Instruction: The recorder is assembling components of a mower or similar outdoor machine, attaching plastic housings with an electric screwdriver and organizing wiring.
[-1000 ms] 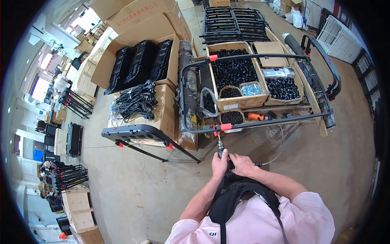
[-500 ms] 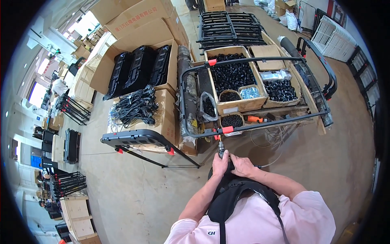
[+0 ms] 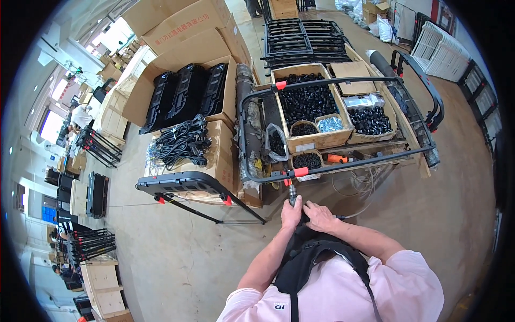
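By the near-left corner of the black frame (image 3: 332,166): driver (image 3: 292,190), beside a red clip (image 3: 302,172)
Fingers: left hand (image 3: 291,214) and right hand (image 3: 320,218) wrapped round it
Driver feel: probably stiff, kinda hefty; two-handed, behind the nose

Red characters (image 3: 181,31) mark a carton (image 3: 215,24), dark letters (image 3: 279,307) the pink shirt (image 3: 335,290).

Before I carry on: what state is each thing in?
Driver, held, tip at frame
Left hand, closed on driver
Right hand, closed on driver
Frame, positioned over large box
Large box, open, filled with black parts
Carton, open, holding black panels
Cables, heaped in bundles
Orange tool, lying unheld
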